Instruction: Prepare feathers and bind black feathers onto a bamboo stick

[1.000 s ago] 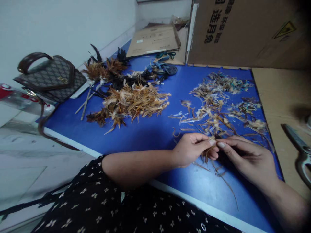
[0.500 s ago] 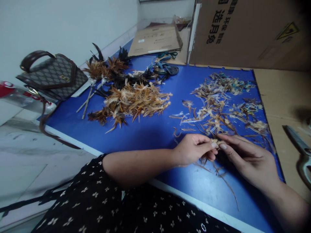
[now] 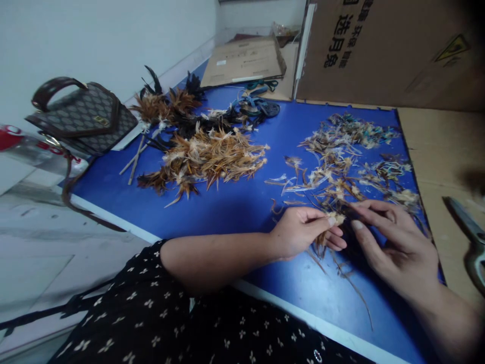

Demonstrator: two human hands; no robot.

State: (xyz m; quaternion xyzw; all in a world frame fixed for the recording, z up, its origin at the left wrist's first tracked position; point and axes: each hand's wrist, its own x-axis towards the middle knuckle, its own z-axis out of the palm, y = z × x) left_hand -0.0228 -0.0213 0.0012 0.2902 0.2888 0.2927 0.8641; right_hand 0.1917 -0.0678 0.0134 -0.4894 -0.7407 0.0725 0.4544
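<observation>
My left hand (image 3: 303, 230) rests on the blue table top (image 3: 235, 207) and pinches a small bunch of brown feathers (image 3: 326, 233) between thumb and fingers. My right hand (image 3: 394, 245) hovers just to the right of it, fingers stretched out and apart, its fingertips near the bunch but holding nothing. A scattered heap of feather scraps and quills (image 3: 348, 162) lies right behind both hands.
A pile of orange-brown feathers (image 3: 208, 159) lies mid-table, darker feathers and thin sticks (image 3: 162, 108) behind it. A patterned handbag (image 3: 81, 116) sits at the left edge. Scissors (image 3: 470, 237) lie on cardboard at the right. Cardboard boxes (image 3: 386, 50) stand at the back.
My right hand has let go of the feather bunch and drawn slightly away to the right, fingers opening. My left hand keeps its pinch in place.
</observation>
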